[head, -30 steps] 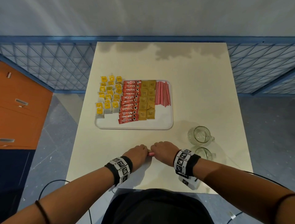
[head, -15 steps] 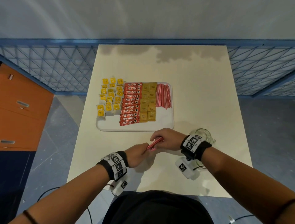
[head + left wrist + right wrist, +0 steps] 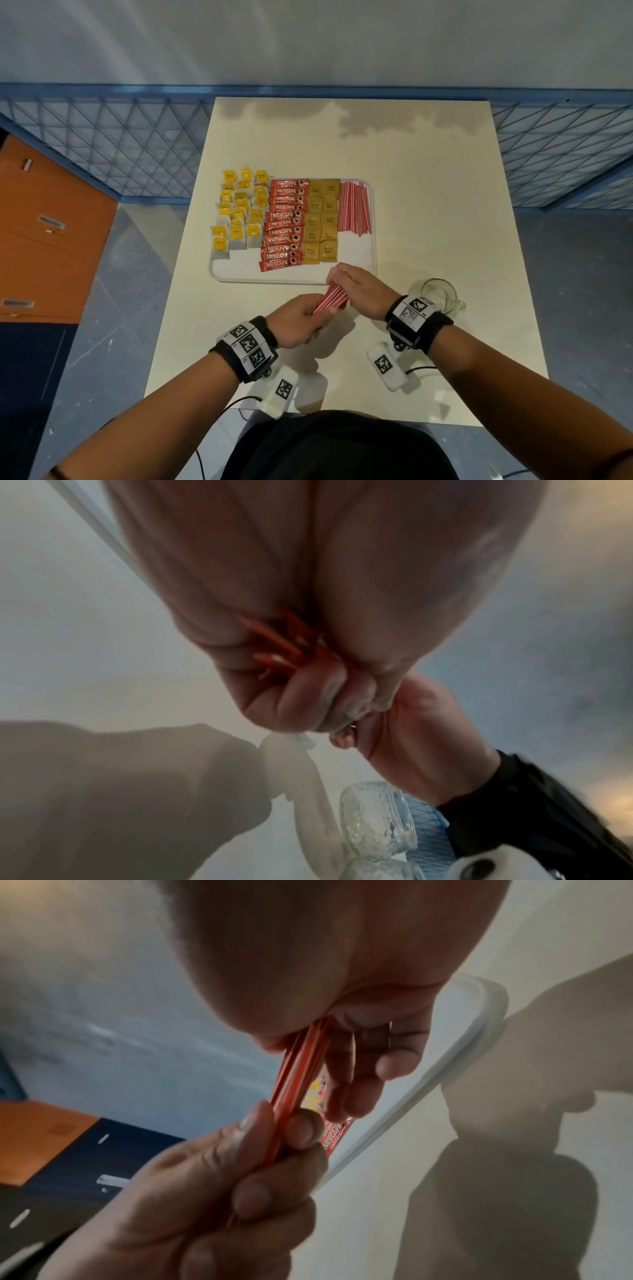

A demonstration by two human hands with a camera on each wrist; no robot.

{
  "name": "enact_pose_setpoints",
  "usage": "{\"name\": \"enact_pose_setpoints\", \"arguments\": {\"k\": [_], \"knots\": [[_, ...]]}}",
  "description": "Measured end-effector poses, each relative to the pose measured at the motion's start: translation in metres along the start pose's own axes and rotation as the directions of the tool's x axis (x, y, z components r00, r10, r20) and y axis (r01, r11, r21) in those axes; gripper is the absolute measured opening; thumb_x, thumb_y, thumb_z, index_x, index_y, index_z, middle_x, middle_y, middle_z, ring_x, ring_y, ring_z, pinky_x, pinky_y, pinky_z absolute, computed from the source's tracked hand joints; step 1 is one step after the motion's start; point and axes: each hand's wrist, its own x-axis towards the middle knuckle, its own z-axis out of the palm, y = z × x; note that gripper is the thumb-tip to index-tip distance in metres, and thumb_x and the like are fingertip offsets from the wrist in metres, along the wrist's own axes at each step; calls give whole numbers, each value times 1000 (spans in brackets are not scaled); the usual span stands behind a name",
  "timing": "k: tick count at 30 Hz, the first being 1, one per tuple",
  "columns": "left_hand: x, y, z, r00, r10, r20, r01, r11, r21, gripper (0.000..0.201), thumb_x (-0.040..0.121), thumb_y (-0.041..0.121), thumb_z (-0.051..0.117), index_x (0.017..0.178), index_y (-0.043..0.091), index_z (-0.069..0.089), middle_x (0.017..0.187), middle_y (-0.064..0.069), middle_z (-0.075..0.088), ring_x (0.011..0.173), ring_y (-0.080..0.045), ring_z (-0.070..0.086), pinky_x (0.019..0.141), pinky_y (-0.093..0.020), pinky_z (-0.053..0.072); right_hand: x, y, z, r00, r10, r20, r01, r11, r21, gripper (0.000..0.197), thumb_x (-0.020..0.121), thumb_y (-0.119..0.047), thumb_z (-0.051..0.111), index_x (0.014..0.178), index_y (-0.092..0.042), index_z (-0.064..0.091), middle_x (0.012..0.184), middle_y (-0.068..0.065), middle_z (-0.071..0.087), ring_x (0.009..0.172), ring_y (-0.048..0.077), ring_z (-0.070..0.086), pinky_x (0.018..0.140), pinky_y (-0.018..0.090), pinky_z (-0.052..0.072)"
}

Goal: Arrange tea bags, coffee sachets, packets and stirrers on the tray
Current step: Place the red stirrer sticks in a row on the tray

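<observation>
A bundle of red stirrers (image 3: 331,297) slants between both hands just in front of the white tray (image 3: 236,274). My left hand (image 3: 301,323) grips its near end (image 3: 281,647), and my right hand (image 3: 356,286) pinches its far end (image 3: 301,1064) over the tray's front edge. On the tray lie yellow tea bags (image 3: 239,212), red Nescafe sachets (image 3: 284,222), brown sugar packets (image 3: 322,219) and a row of red stirrers (image 3: 354,207). Some tea bags overhang the tray's left rim.
A glass mug (image 3: 440,294) stands right of my right wrist on the cream table (image 3: 428,205). A blue mesh fence (image 3: 120,144) runs behind the table, and an orange cabinet (image 3: 44,233) stands on the left.
Both hands have lifted the bundle of stirrers off the table near its front edge and carried it forward to the tray's front edge. The bundle has turned to slant.
</observation>
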Motion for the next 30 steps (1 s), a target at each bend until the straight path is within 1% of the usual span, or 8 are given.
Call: {"name": "enact_pose_setpoints", "arguments": {"k": [5, 9, 12, 17, 21, 26, 28, 30], "knots": [[1, 7, 1, 1000, -5, -30, 6, 1000, 15, 30, 101, 36, 58, 79, 16, 57, 65, -5, 53, 53, -20, 47, 52, -29, 41, -4, 3, 9, 991, -50, -123, 29, 984, -174, 50, 101, -58, 51, 75, -16, 62, 68, 1, 65, 62, 17, 57, 67, 39, 49], [3, 12, 3, 998, -7, -60, 8, 1000, 11, 24, 95, 31, 70, 79, 14, 65, 60, 0, 58, 52, -17, 52, 51, -26, 44, -1, 3, 9, 971, -69, -229, 36, 989, -147, 47, 97, -45, 66, 66, -11, 63, 61, 5, 62, 54, 10, 52, 56, 23, 40], [2, 16, 2, 997, 11, -78, -10, 1000, 10, 24, 95, 32, 70, 82, 12, 66, 61, -3, 63, 48, -11, 55, 50, -21, 45, 1, 0, 6, 967, -57, -248, 35, 995, -93, 41, 97, -34, 67, 67, -7, 65, 62, 8, 64, 52, 8, 51, 56, 23, 41], [1, 17, -7, 984, -112, -139, 42, 902, -430, 61, 94, 58, 51, 106, 1, 70, 85, -14, 67, 56, -16, 56, 51, -25, 45, 3, -3, -12, 925, -32, -379, 15, 999, -46, 41, 98, -33, 65, 65, -8, 61, 59, 2, 56, 54, 13, 48, 59, 31, 42], [6, 19, -11, 927, -262, -268, 19, 747, -665, 85, 99, 70, 22, 111, 1, 71, 83, -14, 72, 49, -15, 47, 41, -22, 31, 5, -8, -15, 862, -34, -506, 40, 999, 1, 42, 98, -38, 66, 66, -10, 61, 57, -4, 52, 53, 12, 45, 55, 25, 39], [18, 30, 1, 750, -226, -621, -75, 905, -420, 88, 101, 68, 13, 76, 9, 73, 62, -17, 65, 41, -15, 46, 48, -25, 35, 5, -18, 6, 826, -55, -560, 78, 997, 16, 45, 100, -39, 63, 67, -9, 61, 56, -2, 53, 51, 10, 43, 53, 27, 39], [19, 30, -1, 731, -130, -670, -58, 966, -251, 91, 102, 65, 8, 66, 14, 75, 61, -13, 69, 44, -13, 53, 55, -28, 39, 6, -19, 10, 816, -39, -577, 77, 996, 41, 46, 101, -37, 63, 67, -7, 61, 55, -3, 53, 50, 9, 43, 52, 24, 38], [15, 30, -3, 770, 3, -637, -35, 999, -37, 88, 105, 59, 11, 62, 12, 73, 61, -6, 70, 49, -10, 57, 60, -27, 41, 7, -21, 7, 827, -8, -563, 50, 997, 60, 44, 100, -36, 63, 67, -6, 60, 56, -4, 53, 50, 9, 44, 53, 24, 39]]}}
